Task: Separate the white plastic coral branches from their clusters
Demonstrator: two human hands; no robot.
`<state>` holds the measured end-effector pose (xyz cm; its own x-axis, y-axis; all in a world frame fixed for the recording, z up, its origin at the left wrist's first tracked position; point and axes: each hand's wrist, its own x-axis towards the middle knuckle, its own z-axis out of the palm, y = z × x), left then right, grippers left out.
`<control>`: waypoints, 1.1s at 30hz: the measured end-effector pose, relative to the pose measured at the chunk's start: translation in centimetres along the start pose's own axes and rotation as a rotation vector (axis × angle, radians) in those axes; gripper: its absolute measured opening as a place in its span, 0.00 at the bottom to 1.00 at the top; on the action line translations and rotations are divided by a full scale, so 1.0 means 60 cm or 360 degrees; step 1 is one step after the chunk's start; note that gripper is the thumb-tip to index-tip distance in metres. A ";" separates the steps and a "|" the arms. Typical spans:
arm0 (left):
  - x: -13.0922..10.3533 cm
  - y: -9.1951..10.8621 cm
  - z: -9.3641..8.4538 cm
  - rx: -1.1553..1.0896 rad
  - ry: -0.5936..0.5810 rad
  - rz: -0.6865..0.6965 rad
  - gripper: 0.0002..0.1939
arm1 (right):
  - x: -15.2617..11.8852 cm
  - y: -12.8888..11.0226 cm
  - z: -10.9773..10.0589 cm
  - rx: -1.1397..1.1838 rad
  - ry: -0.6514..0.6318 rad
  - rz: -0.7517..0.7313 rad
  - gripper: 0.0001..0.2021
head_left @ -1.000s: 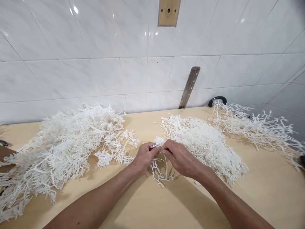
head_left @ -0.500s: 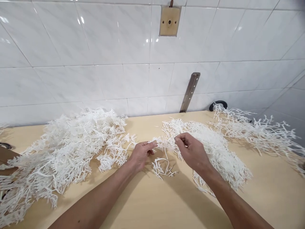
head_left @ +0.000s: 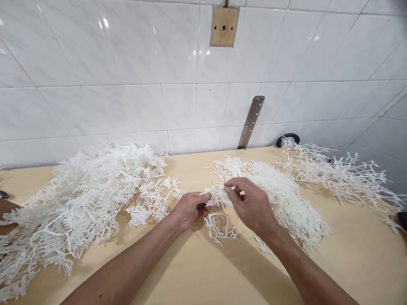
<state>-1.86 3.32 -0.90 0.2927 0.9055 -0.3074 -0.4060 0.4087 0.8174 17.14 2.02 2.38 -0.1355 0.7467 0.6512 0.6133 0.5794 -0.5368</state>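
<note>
My left hand (head_left: 192, 208) is closed, its thumb and fingers pinching a white branching plastic sprig (head_left: 219, 194). From that sprig a curved, forked strand (head_left: 221, 228) hangs down over the table. At the sprig's right side is my right hand (head_left: 249, 203), thumb and forefinger pinched at its strands; the exact contact is small and hard to see. Behind and beside the right hand lies a heap of fine white sprigs (head_left: 282, 199). A larger, tangled white heap (head_left: 95, 190) spreads to the left of my left hand.
Coarser bare white branches (head_left: 337, 173) lie on the right of the wooden table (head_left: 190, 271). A black curved object (head_left: 288, 139) stands at the back edge. A metal strip (head_left: 251, 123) leans against the white tiled wall (head_left: 143, 106). Brown cardboard (head_left: 9, 218) shows at far left.
My right hand has moved left, closer to my left hand and the sprig. The sprig has turned slightly in the left fingers, and its hanging strand sits a little lower.
</note>
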 end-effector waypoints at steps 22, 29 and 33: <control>-0.013 -0.006 0.015 0.0289 0.0166 0.0192 0.20 | -0.010 -0.013 0.032 0.0128 -0.0452 0.0523 0.06; -0.019 -0.010 0.021 0.0504 0.0260 0.0279 0.19 | -0.017 -0.005 0.038 0.0104 -0.0452 0.0318 0.06; -0.014 -0.015 0.022 0.0650 0.0367 0.0356 0.17 | -0.021 -0.015 0.040 0.0171 -0.0531 0.0237 0.07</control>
<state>-0.59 2.04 -0.75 0.0204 0.9861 -0.1651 -0.0526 0.1660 0.9847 14.92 1.33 0.76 -0.3077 0.8805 0.3606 0.5627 0.4740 -0.6772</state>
